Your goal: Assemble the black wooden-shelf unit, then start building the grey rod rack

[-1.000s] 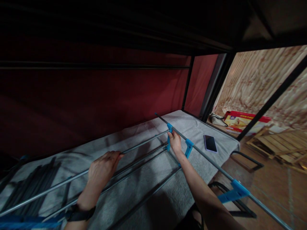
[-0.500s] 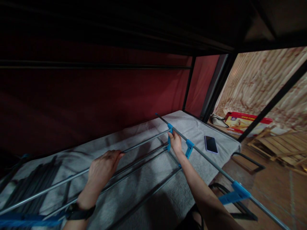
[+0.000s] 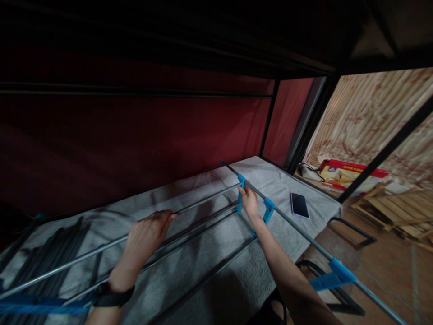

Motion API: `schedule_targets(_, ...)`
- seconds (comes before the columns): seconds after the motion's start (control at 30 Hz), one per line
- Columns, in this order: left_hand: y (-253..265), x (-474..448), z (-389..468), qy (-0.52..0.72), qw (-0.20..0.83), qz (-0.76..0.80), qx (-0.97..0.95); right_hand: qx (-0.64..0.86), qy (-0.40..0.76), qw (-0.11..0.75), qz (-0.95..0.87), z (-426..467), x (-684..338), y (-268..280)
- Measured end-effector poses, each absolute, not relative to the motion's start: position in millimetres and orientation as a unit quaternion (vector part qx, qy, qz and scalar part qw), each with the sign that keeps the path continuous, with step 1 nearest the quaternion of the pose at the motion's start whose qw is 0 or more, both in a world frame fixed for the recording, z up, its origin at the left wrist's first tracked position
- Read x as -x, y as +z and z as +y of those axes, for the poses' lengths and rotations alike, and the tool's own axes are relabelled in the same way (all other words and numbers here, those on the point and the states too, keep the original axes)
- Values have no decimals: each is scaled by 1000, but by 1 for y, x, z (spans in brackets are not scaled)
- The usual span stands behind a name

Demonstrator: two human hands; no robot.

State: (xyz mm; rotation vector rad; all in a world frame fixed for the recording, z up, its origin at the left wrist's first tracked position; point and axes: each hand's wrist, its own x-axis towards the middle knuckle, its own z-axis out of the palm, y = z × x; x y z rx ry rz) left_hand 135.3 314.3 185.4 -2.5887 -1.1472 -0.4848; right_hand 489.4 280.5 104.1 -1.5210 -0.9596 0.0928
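Observation:
A frame of grey metal tubes joined by blue plastic connectors lies over the grey bed cover (image 3: 189,289). My left hand (image 3: 149,232) is wrapped over a long metal tube (image 3: 206,198), with a dark band on the wrist. At that tube's far end, my right hand (image 3: 249,199) grips a blue connector (image 3: 240,205) beneath a crossing tube (image 3: 297,230); its fingertips are partly hidden. Another blue connector (image 3: 269,208) sits just right of this hand, and a larger one (image 3: 340,273) is lower on the crossing tube.
A phone (image 3: 299,205) lies on the bed at the right. Several dark tubes (image 3: 50,257) are bundled at the left. Black bed-frame posts (image 3: 269,117) and a low upper bunk enclose the space. On the floor are a red-and-yellow box (image 3: 348,174) and a wooden slatted piece (image 3: 399,207).
The view has shifted slightly, so everything sits a little further right. Both hands keep the same grip on the frame.

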Motion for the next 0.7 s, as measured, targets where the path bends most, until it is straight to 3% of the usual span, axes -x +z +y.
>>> schedule_targets(0.33, 187, -138, 312, -177, 79, -389, 901, 682, 34, 597, -420, 279, -491, 103)
schedule_targets(0.7, 194, -141, 290, -167, 92, -397, 898, 727, 7, 543, -421, 280, -506, 91)
